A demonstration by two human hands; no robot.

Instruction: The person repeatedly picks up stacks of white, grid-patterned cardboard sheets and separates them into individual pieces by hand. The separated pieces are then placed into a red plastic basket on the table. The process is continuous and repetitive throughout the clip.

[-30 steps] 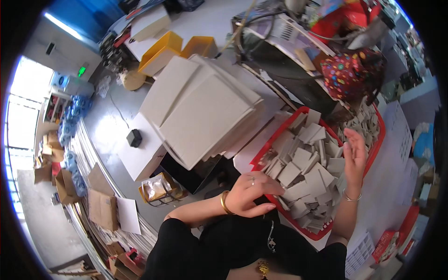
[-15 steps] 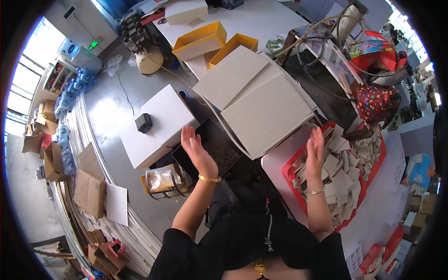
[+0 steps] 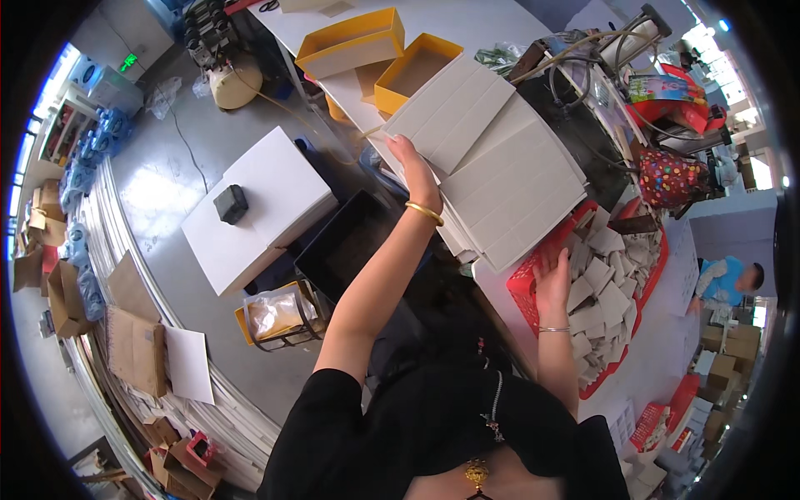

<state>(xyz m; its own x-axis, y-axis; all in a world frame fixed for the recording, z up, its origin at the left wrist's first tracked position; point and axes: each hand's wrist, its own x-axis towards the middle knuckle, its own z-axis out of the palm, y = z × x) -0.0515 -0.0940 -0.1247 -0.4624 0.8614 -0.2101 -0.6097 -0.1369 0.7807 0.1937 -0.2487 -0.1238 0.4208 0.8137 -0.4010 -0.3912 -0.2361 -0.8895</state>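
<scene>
A stack of off-white cardboard sheets with scored lines (image 3: 517,192) lies in front of me, its top sheet (image 3: 454,112) turned askew. My left hand (image 3: 414,177) is at the left edge of the stack, fingers stretched out and palm side toward the sheets. Whether it presses on them I cannot tell. My right hand (image 3: 552,287) is below the stack's near right corner, beside the red plastic basket (image 3: 523,287). Its fingers are extended and apart, with nothing in them. Many small cut board pieces (image 3: 607,292) fill the basket.
Two yellow-edged box trays (image 3: 350,43) stand behind the stack. On the left, a white sheet stack (image 3: 258,204) carries a black block (image 3: 231,204). A dark bin (image 3: 346,242) sits between. Hoses (image 3: 575,75) and a machine are at right; a person in blue (image 3: 721,279) is beyond.
My left hand has moved up and right to the stack's left edge. My right hand has lowered slightly. The sheets have shifted rightward in view as the view turned.
</scene>
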